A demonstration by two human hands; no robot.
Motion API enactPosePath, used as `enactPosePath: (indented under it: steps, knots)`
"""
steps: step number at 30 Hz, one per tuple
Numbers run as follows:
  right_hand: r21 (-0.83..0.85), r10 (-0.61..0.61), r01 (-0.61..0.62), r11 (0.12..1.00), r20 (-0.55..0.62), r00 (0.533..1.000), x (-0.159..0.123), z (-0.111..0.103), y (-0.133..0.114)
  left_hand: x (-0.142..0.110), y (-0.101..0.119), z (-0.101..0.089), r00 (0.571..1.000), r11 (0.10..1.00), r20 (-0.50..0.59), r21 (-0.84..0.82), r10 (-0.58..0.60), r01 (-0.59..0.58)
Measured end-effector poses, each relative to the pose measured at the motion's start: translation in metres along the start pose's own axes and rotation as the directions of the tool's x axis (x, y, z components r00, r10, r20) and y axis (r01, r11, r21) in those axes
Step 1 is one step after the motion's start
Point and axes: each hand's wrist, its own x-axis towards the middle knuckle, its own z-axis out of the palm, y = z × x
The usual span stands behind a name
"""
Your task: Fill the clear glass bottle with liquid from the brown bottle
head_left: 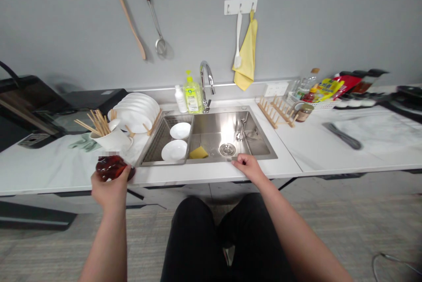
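My left hand (pixel 110 187) grips a dark red-brown, glossy, see-through vessel (pixel 114 168) over the counter, left of the sink. Part of the vessel is hidden by my fingers and its top is blurred. My right hand (pixel 246 167) is closed at the front rim of the steel sink (pixel 227 126); whatever its curled fingers hold, if anything, cannot be made out. Beyond the vessel stands a white pitcher (pixel 114 139) full of wooden chopsticks (pixel 99 121). Two white bowls, one (pixel 180 131) behind the other (pixel 174 150), sit in the basket on the sink's left side.
White plates (pixel 138 110) stand in a wooden rack. A faucet (pixel 206 84), a yellow-green soap bottle (pixel 193 95) and a white bottle (pixel 180 99) line the back. A yellow sponge (pixel 198 153) lies in the sink. Right are a wooden rack (pixel 278 113), a jar (pixel 303 113) and dark tongs (pixel 343 135).
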Motion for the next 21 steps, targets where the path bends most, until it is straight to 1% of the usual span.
enactPosePath:
  steps: [1,2,3,5,7,9,11,13,15,17,19,21]
  knots:
    - [0.002,0.0,0.0,1.0,0.001,1.0,0.0,0.0,0.0,-0.009,0.01,-0.003,0.999,0.999,-0.033,-0.011,-0.043,0.042]
    - [0.005,-0.001,0.001,1.0,0.002,1.0,0.0,0.0,-0.001,-0.019,0.021,-0.005,0.998,0.998,-0.034,-0.036,-0.056,0.055]
    - [0.009,-0.002,0.002,1.0,0.003,1.0,0.0,0.0,-0.002,-0.03,0.032,-0.007,0.999,0.996,-0.002,-0.071,-0.048,0.048]
    - [0.022,-0.009,0.009,1.0,-0.002,1.0,-0.001,0.001,-0.005,-0.054,0.056,-0.005,0.992,0.992,0.126,-0.128,0.008,0.008]
    - [0.051,-0.019,0.02,0.998,-0.016,1.0,-0.004,0.0,-0.007,-0.081,0.078,0.002,0.964,0.986,0.255,-0.165,0.077,-0.035]
    - [0.085,-0.026,0.03,0.996,-0.039,0.999,-0.012,-0.003,-0.009,-0.11,0.098,0.014,0.917,0.973,0.373,-0.225,0.143,-0.061]
    - [0.09,-0.031,0.037,0.995,-0.07,0.997,-0.023,-0.01,-0.009,-0.141,0.117,0.03,0.849,0.951,0.485,-0.301,0.209,-0.062]
    - [0.041,-0.043,0.048,0.998,-0.116,0.992,-0.036,-0.023,-0.006,-0.173,0.137,0.047,0.778,0.923,0.555,-0.375,0.293,-0.08]
    - [-0.039,-0.069,0.063,0.997,-0.172,0.983,-0.047,-0.04,-0.001,-0.203,0.158,0.064,0.718,0.898,0.592,-0.426,0.367,-0.107]
    - [-0.109,-0.085,0.062,0.992,-0.217,0.973,-0.057,-0.057,0.006,-0.23,0.179,0.078,0.664,0.879,0.624,-0.463,0.412,-0.111]
    - [-0.146,-0.082,0.048,0.988,-0.236,0.968,-0.064,-0.072,0.013,-0.253,0.197,0.091,0.61,0.865,0.658,-0.491,0.442,-0.098]
    - [-0.15,-0.074,0.039,0.988,-0.234,0.97,-0.07,-0.081,0.018,-0.271,0.212,0.104,0.559,0.852,0.683,-0.517,0.469,-0.083]
